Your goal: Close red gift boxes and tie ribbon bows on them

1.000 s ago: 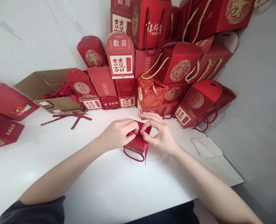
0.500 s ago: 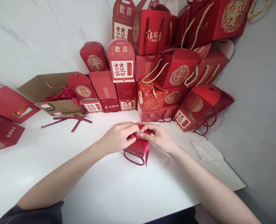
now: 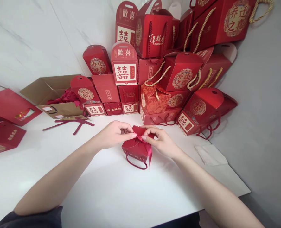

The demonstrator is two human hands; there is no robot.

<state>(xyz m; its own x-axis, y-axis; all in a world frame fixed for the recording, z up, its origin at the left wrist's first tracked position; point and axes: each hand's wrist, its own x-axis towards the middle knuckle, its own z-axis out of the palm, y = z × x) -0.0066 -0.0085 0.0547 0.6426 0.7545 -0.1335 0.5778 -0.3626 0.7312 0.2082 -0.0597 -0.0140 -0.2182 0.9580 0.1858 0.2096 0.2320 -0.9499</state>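
A small red gift box (image 3: 133, 145) stands on the white table before me, its cord handle hanging down the near side. A shiny crimson ribbon (image 3: 150, 155) crosses its top, gathered at the middle, one tail dangling on the right. My left hand (image 3: 115, 134) pinches the ribbon between thumb and fingertip from the left. From the right, my right hand (image 3: 160, 139) pinches it near the gathered spot, thumb and forefinger together. Whether the gather is a finished knot or a loop, I cannot tell.
Stacked red gift boxes (image 3: 123, 71) with cord handles line the back. A cardboard carton (image 3: 66, 109) at the left holds crimson ribbons, with loose strips (image 3: 79, 123) before it. More red boxes (image 3: 9, 136) sit far left. A white napkin (image 3: 211, 154) lies at the right.
My left hand has shifted left and up off the box's top, uncovering more of the lid and the ribbon's middle. My right hand stays nearly in place.
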